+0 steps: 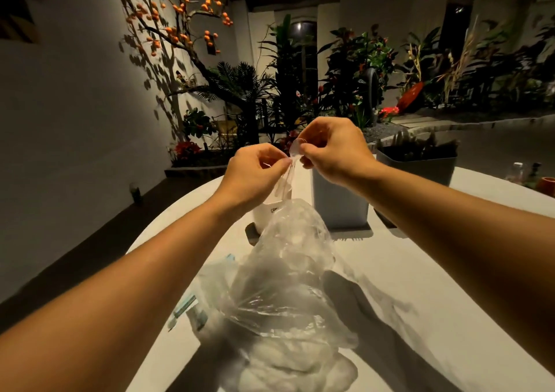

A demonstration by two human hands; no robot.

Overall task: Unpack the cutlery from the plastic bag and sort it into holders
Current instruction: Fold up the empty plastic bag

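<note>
**Above the white table: clear spoons held between both hands**

Over the table's (420,271) middle, raised above a crumpled clear plastic bag (288,277). Left hand (255,175) curled, thumb and fingers pinching the handles of a few clear plastic spoons (286,175), handles hanging down toward the bag's top. Right hand (333,148) curled too, fingertips pinching a spoon bowl at the top of the same bunch, just beside the left thumb. Exact number of spoons hard to tell, the plastic being see-through.

Below and near: bag standing loosely heaped, more clear cutlery dimly visible inside, lower folds spread on the table. Left of the bag, flat packets with teal stripes (187,307), blurred.

Farther off, behind the hands: white cup-shaped holder (267,214) with dark lettering, partly hidden by the left wrist; right of it a grey square holder (339,205); farther right a dark planter (420,166). Far right edge: small bottle and an orange pot. Beyond the table, leafy plants and a tree with orange fruit against a pale wall.
</note>
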